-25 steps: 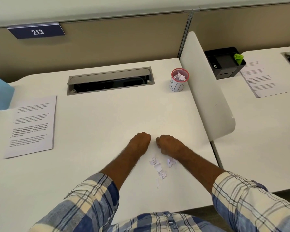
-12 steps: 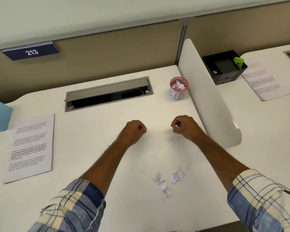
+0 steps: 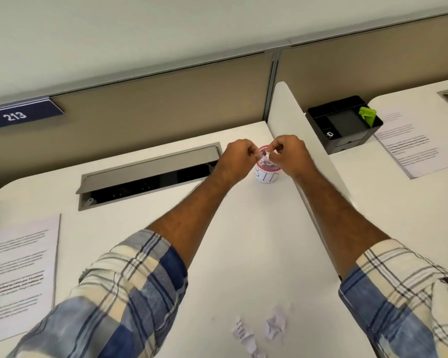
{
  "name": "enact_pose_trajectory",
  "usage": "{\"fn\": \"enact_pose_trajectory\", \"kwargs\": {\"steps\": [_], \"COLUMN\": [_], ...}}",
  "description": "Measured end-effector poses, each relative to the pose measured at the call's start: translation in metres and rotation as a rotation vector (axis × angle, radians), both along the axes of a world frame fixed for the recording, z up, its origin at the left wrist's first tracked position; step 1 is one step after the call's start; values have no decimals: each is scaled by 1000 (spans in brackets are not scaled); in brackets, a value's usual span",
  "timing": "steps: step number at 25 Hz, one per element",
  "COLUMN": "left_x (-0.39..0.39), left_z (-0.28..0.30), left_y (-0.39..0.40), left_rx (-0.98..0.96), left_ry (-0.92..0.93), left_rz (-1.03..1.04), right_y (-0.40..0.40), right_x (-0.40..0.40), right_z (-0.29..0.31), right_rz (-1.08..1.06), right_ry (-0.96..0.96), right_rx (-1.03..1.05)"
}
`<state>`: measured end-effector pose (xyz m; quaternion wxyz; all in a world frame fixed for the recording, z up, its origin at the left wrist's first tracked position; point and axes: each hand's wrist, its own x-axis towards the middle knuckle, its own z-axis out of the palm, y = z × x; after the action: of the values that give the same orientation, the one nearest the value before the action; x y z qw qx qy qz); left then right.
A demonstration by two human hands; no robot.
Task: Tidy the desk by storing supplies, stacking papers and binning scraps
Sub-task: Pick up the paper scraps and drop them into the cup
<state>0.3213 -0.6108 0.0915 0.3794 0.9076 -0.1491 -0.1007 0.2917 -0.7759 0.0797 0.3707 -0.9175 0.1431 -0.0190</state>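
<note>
**Dropping scraps into the red-rimmed cup**

Reaching from the lower frame toward upper centre, both arms have travelled up the desk [image 3: 109, 202] since a second ago, when the fists sat low beside the scrap pile; now they meet over the cup. That suggests one pinch of scraps is at the point of release, with more binning left to do.

At far left, a printed sheet [image 3: 18, 275] lies flat near the desk edge, and a blue sign reading 213 [image 3: 18, 115] hangs on the partition above it. Moving right, the open cable tray [image 3: 150, 174] is set into the desk's surface.

At centre, the left hand [image 3: 237, 157] has its fingers curled, thumb and forefinger tips pressed together at the cup's left rim; whether a scrap is still between them I cannot tell. The bin cup [image 3: 267, 175], white with a red rim, stands just beside the curved divider [image 3: 285, 120]. A crumpled scrap [image 3: 265, 159] sits at the cup's mouth, directly between and just under both sets of fingertips. The right hand [image 3: 291, 156] is also curled, and appears to pinch that scrap's upper edge.

Lower down, right of centre, loose paper scraps [image 3: 259, 332] remain on the desk, well apart from both hands.

At right, beyond the divider, a black organizer [image 3: 344, 125] and another printed page [image 3: 411, 146] sit on the neighbouring desk.
</note>
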Motion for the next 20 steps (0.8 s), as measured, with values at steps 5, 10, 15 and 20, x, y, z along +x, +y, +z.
{"fn": "enact_pose_trajectory", "kwargs": {"steps": [5,10,15,20], "left_x": [33,39,35,1], "left_z": [-12,-31,-29,-23], "left_y": [-36,-38,-34,-3], "left_rx": [50,99,42,-10], "left_ry": [37,36,5,-36], "left_rz": [-23,-38,75,97], "right_y": [-7,-14,-16,-18], "right_x": [21,21,18,-12], "right_z": [-7,-20,-14,-17], "right_rz": [30,35,-18,26], "right_ry": [123,153,87,-87], "right_rx": [-123,-158,-151,-150]}}
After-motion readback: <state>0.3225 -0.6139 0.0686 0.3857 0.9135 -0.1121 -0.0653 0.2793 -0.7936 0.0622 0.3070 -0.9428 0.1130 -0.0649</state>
